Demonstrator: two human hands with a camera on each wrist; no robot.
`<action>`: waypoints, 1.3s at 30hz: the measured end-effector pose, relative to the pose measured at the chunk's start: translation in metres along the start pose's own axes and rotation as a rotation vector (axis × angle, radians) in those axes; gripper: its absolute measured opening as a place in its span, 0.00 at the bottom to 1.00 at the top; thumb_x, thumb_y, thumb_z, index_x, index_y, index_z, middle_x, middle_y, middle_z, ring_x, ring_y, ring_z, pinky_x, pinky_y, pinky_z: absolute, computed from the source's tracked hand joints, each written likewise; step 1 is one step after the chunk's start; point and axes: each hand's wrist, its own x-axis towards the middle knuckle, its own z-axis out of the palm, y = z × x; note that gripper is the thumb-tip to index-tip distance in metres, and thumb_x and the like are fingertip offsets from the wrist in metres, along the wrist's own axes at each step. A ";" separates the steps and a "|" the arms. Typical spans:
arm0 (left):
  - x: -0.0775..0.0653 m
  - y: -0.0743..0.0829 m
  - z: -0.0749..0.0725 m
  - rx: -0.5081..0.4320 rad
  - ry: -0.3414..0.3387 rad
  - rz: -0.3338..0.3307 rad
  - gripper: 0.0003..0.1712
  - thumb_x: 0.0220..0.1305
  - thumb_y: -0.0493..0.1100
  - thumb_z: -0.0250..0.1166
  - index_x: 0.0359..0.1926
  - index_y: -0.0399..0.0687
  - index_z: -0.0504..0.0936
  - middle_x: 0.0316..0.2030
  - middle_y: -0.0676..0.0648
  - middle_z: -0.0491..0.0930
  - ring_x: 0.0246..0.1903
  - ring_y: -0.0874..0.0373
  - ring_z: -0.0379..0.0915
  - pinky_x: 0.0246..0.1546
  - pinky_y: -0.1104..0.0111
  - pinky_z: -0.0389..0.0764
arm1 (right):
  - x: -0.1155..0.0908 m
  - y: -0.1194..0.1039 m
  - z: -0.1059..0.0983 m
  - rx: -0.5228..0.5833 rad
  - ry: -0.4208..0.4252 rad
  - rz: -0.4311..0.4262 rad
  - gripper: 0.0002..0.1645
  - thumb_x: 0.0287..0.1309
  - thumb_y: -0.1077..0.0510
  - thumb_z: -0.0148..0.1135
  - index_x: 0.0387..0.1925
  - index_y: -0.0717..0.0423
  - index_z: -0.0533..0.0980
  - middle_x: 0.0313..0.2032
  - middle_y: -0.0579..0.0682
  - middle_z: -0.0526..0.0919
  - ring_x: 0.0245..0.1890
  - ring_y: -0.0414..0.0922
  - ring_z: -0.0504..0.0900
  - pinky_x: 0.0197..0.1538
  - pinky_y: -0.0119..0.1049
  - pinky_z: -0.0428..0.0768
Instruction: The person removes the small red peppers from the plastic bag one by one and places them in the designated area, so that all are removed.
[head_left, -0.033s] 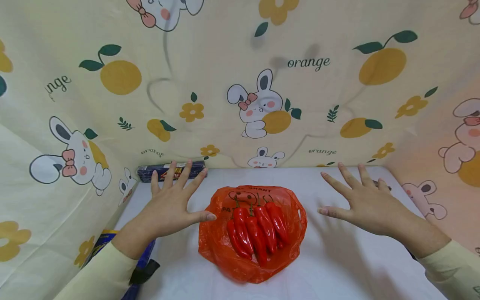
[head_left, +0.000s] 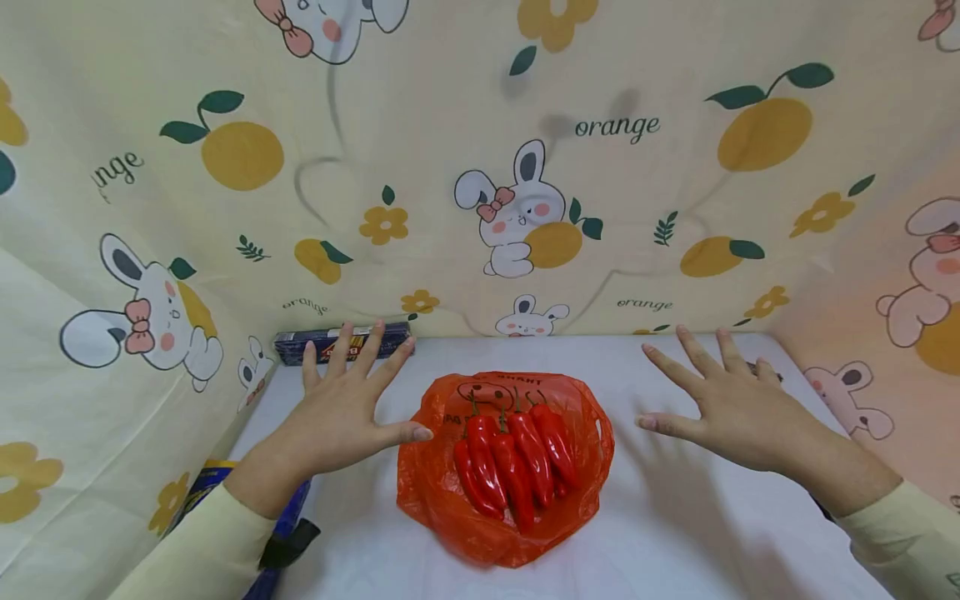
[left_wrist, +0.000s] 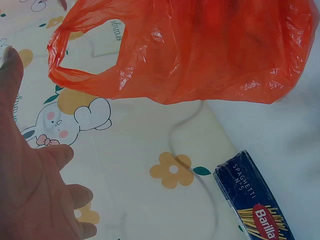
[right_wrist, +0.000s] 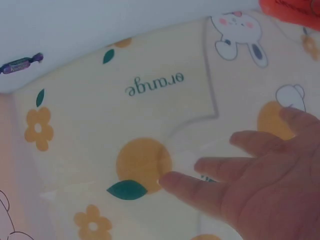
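Several glossy red chili peppers [head_left: 517, 462] with green stems lie side by side on an orange-red plastic bag [head_left: 431, 517], which is spread in the middle of the white table. To the left of the bag, my left hand [head_left: 341, 421] hovers with fingers spread and holds nothing; its thumb tip overlaps the bag's edge in the head view, and contact cannot be made out. My right hand [head_left: 738, 421] is raised to the right of the bag, apart from it, fingers spread as well. One handle loop of the bag shows in the left wrist view.
A dark blue Barilla spaghetti pack [left_wrist: 255, 197] lies at the table's back left. A small purple wrapped candy [right_wrist: 21, 64] is at the back right, partly behind my right hand in the head view. Under my left forearm is a blue package [head_left: 294, 508]. A printed cloth [head_left: 420, 125] surrounds the table.
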 end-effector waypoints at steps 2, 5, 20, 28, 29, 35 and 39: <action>-0.001 -0.001 0.000 -0.001 -0.001 -0.003 0.67 0.57 0.90 0.56 0.89 0.63 0.53 0.87 0.39 0.37 0.82 0.28 0.18 0.64 0.28 0.11 | 0.000 0.000 0.000 0.003 0.000 -0.001 0.62 0.66 0.15 0.53 0.89 0.40 0.50 0.85 0.66 0.42 0.77 0.85 0.37 0.60 0.92 0.50; -0.002 -0.002 -0.001 -0.009 0.004 -0.004 0.67 0.57 0.89 0.57 0.89 0.63 0.53 0.87 0.39 0.36 0.82 0.28 0.19 0.64 0.28 0.11 | 0.000 0.000 -0.002 0.013 0.012 -0.002 0.62 0.67 0.15 0.53 0.89 0.39 0.49 0.85 0.66 0.42 0.78 0.84 0.36 0.61 0.91 0.50; 0.000 -0.002 -0.011 -0.102 0.071 0.075 0.64 0.63 0.79 0.66 0.89 0.64 0.49 0.87 0.44 0.33 0.83 0.32 0.21 0.71 0.25 0.23 | 0.000 0.005 -0.010 0.118 0.081 -0.008 0.64 0.68 0.20 0.60 0.90 0.39 0.44 0.86 0.65 0.40 0.80 0.79 0.34 0.67 0.87 0.47; -0.003 -0.005 -0.010 -0.418 0.156 0.226 0.62 0.67 0.87 0.47 0.89 0.59 0.50 0.88 0.46 0.40 0.84 0.35 0.31 0.70 0.21 0.35 | 0.001 0.010 -0.011 0.252 0.220 -0.045 0.62 0.69 0.31 0.70 0.90 0.40 0.47 0.85 0.64 0.48 0.79 0.76 0.50 0.63 0.87 0.57; -0.004 -0.005 -0.009 -0.476 0.172 0.246 0.62 0.67 0.87 0.45 0.89 0.58 0.50 0.87 0.45 0.41 0.84 0.35 0.33 0.70 0.20 0.38 | 0.001 0.010 -0.011 0.276 0.240 -0.049 0.62 0.69 0.32 0.71 0.89 0.41 0.48 0.85 0.64 0.49 0.79 0.76 0.52 0.64 0.86 0.57; -0.004 -0.006 0.005 -0.895 0.203 0.338 0.56 0.74 0.83 0.42 0.89 0.55 0.52 0.86 0.45 0.48 0.82 0.36 0.43 0.70 0.23 0.51 | 0.000 0.011 -0.005 0.412 0.343 -0.111 0.56 0.71 0.42 0.72 0.89 0.42 0.51 0.83 0.65 0.54 0.78 0.74 0.54 0.70 0.83 0.53; -0.006 -0.008 0.017 -1.114 0.205 0.343 0.55 0.76 0.81 0.40 0.87 0.49 0.56 0.84 0.41 0.55 0.78 0.35 0.53 0.67 0.29 0.65 | 0.001 0.009 0.005 0.497 0.343 -0.161 0.55 0.73 0.46 0.71 0.89 0.43 0.51 0.83 0.66 0.54 0.79 0.75 0.53 0.72 0.81 0.50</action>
